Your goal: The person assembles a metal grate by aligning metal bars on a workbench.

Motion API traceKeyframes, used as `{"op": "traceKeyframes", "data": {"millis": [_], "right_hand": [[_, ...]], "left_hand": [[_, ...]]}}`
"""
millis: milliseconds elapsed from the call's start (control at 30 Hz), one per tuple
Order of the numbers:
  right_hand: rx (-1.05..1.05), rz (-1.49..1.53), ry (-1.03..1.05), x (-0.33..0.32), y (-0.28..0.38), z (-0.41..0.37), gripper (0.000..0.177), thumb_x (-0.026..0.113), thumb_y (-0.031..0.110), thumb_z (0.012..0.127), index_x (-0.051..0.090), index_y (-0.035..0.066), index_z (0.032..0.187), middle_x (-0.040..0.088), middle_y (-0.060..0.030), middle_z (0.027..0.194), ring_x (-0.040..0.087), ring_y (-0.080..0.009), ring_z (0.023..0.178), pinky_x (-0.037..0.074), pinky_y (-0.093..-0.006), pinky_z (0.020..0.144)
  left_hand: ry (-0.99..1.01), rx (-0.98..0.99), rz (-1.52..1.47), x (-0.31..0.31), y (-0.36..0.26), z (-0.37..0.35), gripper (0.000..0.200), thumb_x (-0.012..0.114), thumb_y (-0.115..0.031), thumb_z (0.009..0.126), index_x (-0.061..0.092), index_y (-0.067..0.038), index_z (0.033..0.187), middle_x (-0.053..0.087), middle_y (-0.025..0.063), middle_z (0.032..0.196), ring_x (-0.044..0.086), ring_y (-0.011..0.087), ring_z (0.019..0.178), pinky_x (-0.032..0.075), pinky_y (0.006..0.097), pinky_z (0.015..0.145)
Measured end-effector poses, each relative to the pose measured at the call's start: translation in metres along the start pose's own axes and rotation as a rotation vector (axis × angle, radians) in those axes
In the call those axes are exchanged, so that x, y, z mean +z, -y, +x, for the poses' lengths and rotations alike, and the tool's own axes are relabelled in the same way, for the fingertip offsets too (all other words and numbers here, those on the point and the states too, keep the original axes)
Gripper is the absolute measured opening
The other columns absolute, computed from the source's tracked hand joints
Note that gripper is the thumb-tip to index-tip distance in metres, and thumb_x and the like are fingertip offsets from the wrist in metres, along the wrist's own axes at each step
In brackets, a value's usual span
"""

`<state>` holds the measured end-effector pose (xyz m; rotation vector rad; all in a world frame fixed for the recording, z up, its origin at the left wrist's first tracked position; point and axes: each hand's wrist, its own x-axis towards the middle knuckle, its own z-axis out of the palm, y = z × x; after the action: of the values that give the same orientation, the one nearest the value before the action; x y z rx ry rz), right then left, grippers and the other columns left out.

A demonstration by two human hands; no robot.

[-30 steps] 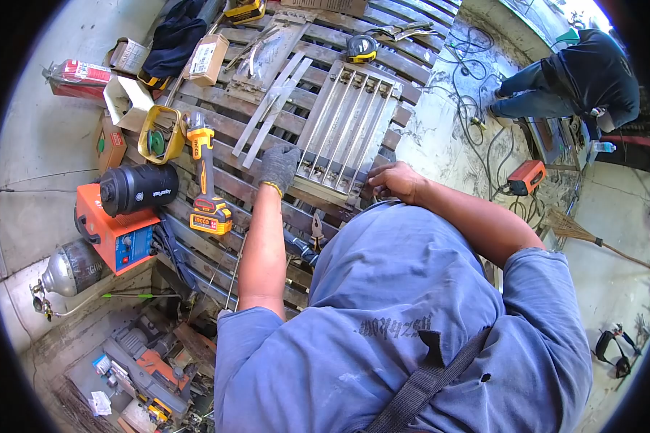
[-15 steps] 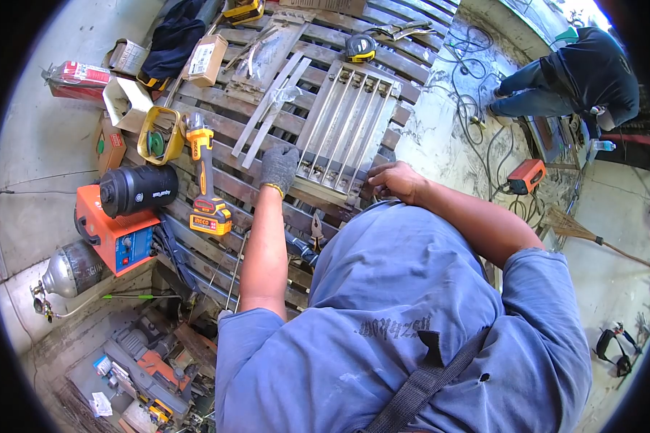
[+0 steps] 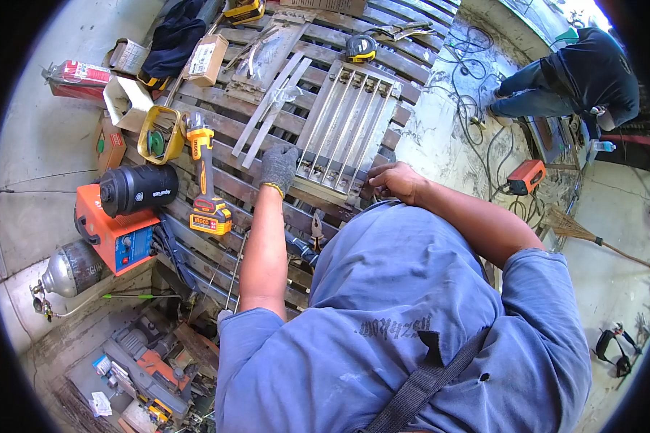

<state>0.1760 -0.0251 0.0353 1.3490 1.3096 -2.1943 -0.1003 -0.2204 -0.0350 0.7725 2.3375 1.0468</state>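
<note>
Our left hand (image 3: 280,164) is gloved and laid palm-down on the near-left corner of the metal grille frame (image 3: 347,119). Its fingers are bent, and we can't tell whether they hook the edge or just press. Our right hand (image 3: 396,180) is bare, with the fingers curled shut at the near-right corner, touching the frame. Whether they pinch the frame edge or something small is too fine to tell.

The frame lies flat on the slatted table (image 3: 224,126), with the bars running away from us. Its near edge is just in front of our chest.

Around it on the table:
- A yellow angle grinder (image 3: 203,173) is left of the gloved hand, apart from it.
- A yellow tray (image 3: 159,135) with a green spool is left of the grinder head.
- A tape measure (image 3: 360,47) is just beyond the frame's far edge.
- Loose flat bars (image 3: 271,108) lie along the frame's left side.
- Pliers (image 3: 316,231) are near our left forearm.
- A cardboard box (image 3: 206,59) is at the far left.

Off the left edge of the table are an orange welder (image 3: 115,234) with a black canister (image 3: 137,189) on top and a gas cylinder (image 3: 68,268) below.

Another person (image 3: 585,76) in dark clothes crouches at far right, well apart. On the floor there are cables, an orange machine (image 3: 525,177) and a broom (image 3: 578,232).
</note>
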Motion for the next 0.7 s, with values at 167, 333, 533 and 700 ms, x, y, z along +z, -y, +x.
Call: {"op": "traceKeyframes", "data": {"millis": [167,333,533,700], "right_hand": [[0.004,0.016,0.004,-0.001,-0.002,0.001,0.047,0.076,-0.003,0.088,0.067,-0.013,0.133,0.074,-0.017,0.109,0.07,-0.0195,0.078,0.057,-0.0306,0.061],[0.006,0.016,0.022,-0.002,-0.003,0.002,0.048,0.077,-0.003,0.086,0.068,-0.012,0.133,0.075,-0.016,0.109,0.07,-0.0194,0.078,0.057,-0.031,0.062],[0.003,0.004,0.027,-0.003,-0.004,0.005,0.047,0.078,-0.003,0.086,0.069,-0.011,0.131,0.075,-0.0158,0.108,0.071,-0.0197,0.078,0.057,-0.0313,0.062],[0.009,0.004,0.024,-0.004,-0.006,0.007,0.048,0.079,-0.002,0.085,0.069,-0.011,0.131,0.076,-0.0158,0.105,0.071,-0.0191,0.077,0.057,-0.0312,0.061]], "left_hand": [[-0.014,0.007,-0.001,0.001,0.001,0.0,0.029,0.068,-0.023,0.094,0.08,0.001,0.103,0.079,0.0206,0.105,0.075,0.0357,0.099,0.058,0.0439,0.09],[-0.019,0.026,0.019,-0.002,-0.008,-0.003,0.029,0.067,-0.024,0.094,0.079,0.002,0.1,0.079,0.0216,0.1,0.075,0.0364,0.095,0.057,0.0449,0.087],[-0.032,0.066,0.061,-0.004,-0.014,-0.005,0.029,0.066,-0.023,0.093,0.078,0.003,0.096,0.077,0.0238,0.095,0.075,0.0385,0.089,0.056,0.0463,0.083],[-0.039,0.059,0.031,-0.003,-0.015,-0.005,0.029,0.065,-0.023,0.093,0.078,0.003,0.096,0.077,0.0242,0.096,0.074,0.0388,0.089,0.056,0.0465,0.082]]}}
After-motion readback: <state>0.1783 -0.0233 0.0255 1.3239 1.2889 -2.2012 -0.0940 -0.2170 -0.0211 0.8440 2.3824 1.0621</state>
